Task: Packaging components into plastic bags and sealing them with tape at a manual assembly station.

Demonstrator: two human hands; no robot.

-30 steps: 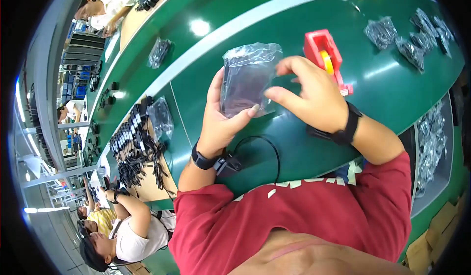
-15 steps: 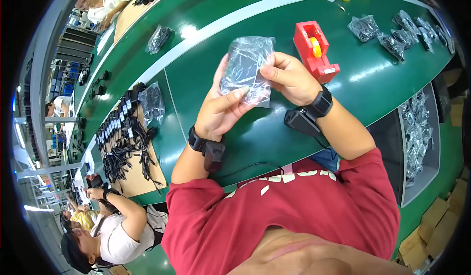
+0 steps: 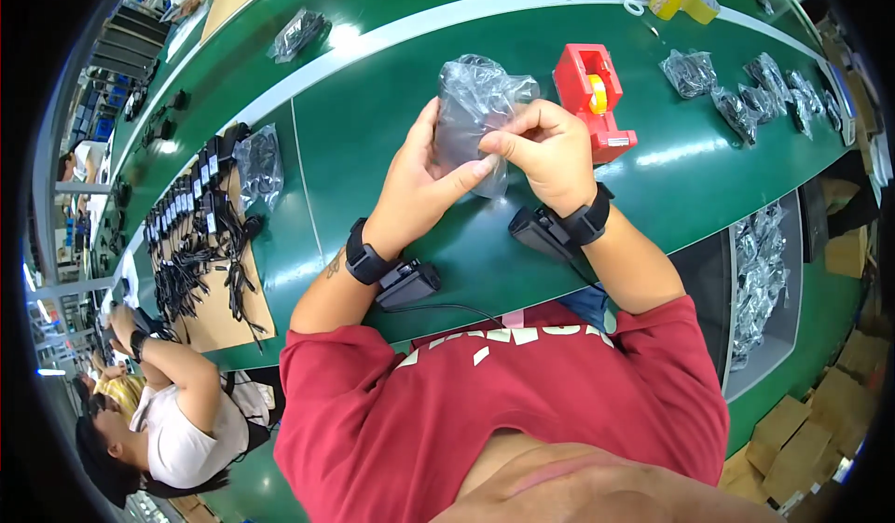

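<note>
Both my hands hold a clear plastic bag (image 3: 474,103) with a dark item inside, above the green table (image 3: 392,122). My left hand (image 3: 421,183) cups the bag from below and behind, thumb pressed on its lower edge. My right hand (image 3: 548,150) pinches the bag's lower right part with curled fingers. Each wrist carries a black band with a small black device. A red tape dispenser (image 3: 595,99) with a yellow roll stands just right of my right hand.
Several bagged dark items (image 3: 746,94) lie at the far right, two more bags (image 3: 259,164) at the left. Black adapters with cables (image 3: 200,234) lie on a board at the left. A tray of bags (image 3: 760,290) sits at the right. Another person (image 3: 158,411) sits lower left.
The bag has been crumpled and folded down between my hands. My right hand has shifted from the bag's side to pinch its lower part.
</note>
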